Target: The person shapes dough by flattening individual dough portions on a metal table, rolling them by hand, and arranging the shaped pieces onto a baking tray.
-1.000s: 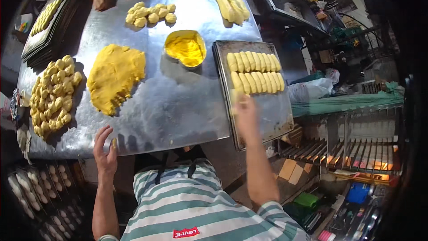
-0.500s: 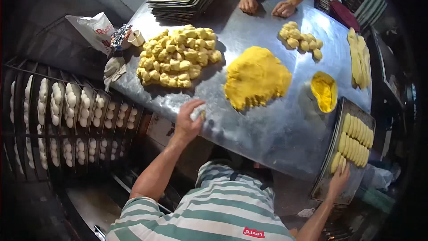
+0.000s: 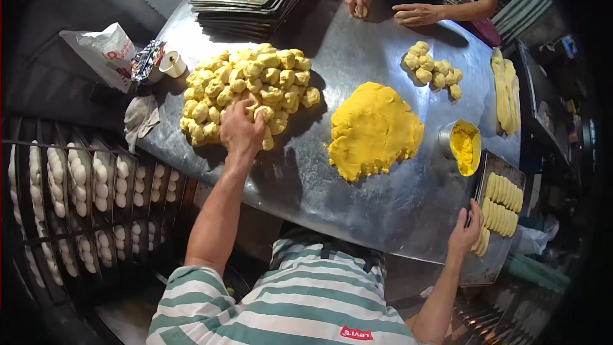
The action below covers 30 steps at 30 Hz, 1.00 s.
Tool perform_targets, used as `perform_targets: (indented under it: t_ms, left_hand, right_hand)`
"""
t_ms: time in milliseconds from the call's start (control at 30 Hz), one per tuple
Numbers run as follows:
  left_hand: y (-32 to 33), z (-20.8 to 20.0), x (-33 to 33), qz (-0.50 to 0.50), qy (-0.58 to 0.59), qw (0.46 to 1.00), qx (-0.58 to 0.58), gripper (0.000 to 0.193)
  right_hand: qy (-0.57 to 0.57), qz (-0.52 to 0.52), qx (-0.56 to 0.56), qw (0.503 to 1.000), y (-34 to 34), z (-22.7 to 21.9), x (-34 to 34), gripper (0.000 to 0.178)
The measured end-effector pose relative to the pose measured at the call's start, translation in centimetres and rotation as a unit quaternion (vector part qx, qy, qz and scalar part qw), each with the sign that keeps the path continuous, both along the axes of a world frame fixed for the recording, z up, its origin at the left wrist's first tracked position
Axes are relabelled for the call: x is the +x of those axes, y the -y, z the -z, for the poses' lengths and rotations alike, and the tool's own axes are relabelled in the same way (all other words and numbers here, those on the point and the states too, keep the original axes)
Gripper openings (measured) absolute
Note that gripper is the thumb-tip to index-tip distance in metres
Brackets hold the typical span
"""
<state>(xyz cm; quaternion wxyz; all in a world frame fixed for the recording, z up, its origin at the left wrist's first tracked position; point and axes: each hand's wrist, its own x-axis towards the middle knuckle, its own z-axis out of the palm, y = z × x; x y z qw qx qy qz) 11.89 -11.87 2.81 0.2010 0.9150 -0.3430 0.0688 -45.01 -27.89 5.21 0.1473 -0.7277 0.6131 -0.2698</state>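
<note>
My left hand (image 3: 242,129) reaches into the front of a heap of pale yellow dough balls (image 3: 214,83), its fingers and thumb bent around a dough ball (image 3: 252,98) that they partly cover. My right hand (image 3: 466,229) hovers at the left edge of a dark baking tray (image 3: 482,273), with fingers apart and nothing in them. Rows of slim dough rolls (image 3: 500,217) lie on that tray, beside my fingertips. Between my hands, a broad slab of deeper yellow dough (image 3: 377,129) rests on the metal table (image 3: 294,176).
A metal bowl of yellow paste (image 3: 465,147) stands near the tray. Further off are a small dough group (image 3: 431,67), long dough strips (image 3: 504,92) and stacked trays (image 3: 252,0). Across the table a co-worker's hands (image 3: 418,15) work. A rack of dough pieces (image 3: 102,179) stands left.
My left hand has moved forward from the table edge into the dough heap. My right hand has drawn back from the rolls to the tray's left edge. The co-worker's hands have shifted.
</note>
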Motion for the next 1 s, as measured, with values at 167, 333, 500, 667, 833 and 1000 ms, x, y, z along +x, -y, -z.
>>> perform_targets:
  t_ms: [167,333,500,667,833,1000]
  left_hand:
    - [4.6,0.3,5.2,0.096,0.199,0.968,-0.120,0.031]
    - [5.7,-1.7,8.9,0.076,0.018,0.996,0.049,0.025]
    - [7.1,-2.2,-2.4,0.112,-0.122,0.950,-0.266,0.031]
    - [8.4,-1.3,-22.0,0.180,-0.408,0.884,-0.145,0.041]
    - [11.7,0.5,-37.0,0.233,-0.597,0.757,-0.124,0.046]
    - [15.2,3.1,-43.2,0.196,-0.640,0.736,-0.098,0.042]
  right_hand:
    - [0.008,0.020,0.011,1.000,0.7,-0.9,-2.5,0.034]
    - [0.010,-0.049,0.009,0.999,4.7,0.1,-1.2,0.031]
    - [-0.061,-0.179,-0.106,0.976,9.8,1.2,-2.6,0.034]
    - [-0.100,-0.271,-0.129,0.949,14.2,3.2,-3.6,0.026]
    - [-0.081,-0.298,-0.097,0.946,15.8,3.7,-2.9,0.028]
    - [0.017,-0.297,-0.053,0.953,13.0,2.4,-3.7,0.036]
